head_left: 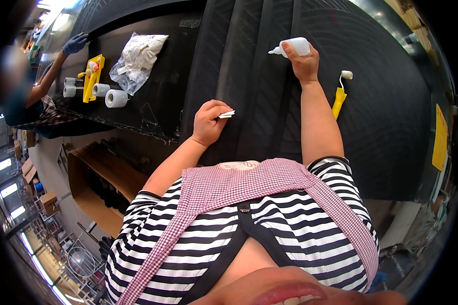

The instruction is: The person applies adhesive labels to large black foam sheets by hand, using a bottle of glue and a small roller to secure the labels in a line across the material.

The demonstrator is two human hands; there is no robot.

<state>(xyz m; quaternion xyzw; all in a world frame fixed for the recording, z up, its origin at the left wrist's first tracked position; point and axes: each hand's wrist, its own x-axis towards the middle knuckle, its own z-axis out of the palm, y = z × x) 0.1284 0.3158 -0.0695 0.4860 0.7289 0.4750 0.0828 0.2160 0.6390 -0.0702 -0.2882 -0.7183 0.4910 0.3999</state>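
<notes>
My right hand point(304, 60) grips a white squeeze bottle point(293, 47) lying sideways, its nozzle pointing left over a wide black ribbed rubber sheet point(381, 101). My left hand point(208, 122) is closed on a small white piece point(227, 114), pinched at the fingertips and held just above the sheet's grooves. A small roller with a yellow handle point(339, 96) lies on the sheet to the right of my right forearm.
At the far left a co-worker's blue-gloved hand point(75, 43) rests on the black bench. A yellow tool point(93, 77), white tape rolls point(116, 98) and a clear bag of white pieces point(136, 62) lie there. A wooden shelf point(94, 185) stands below.
</notes>
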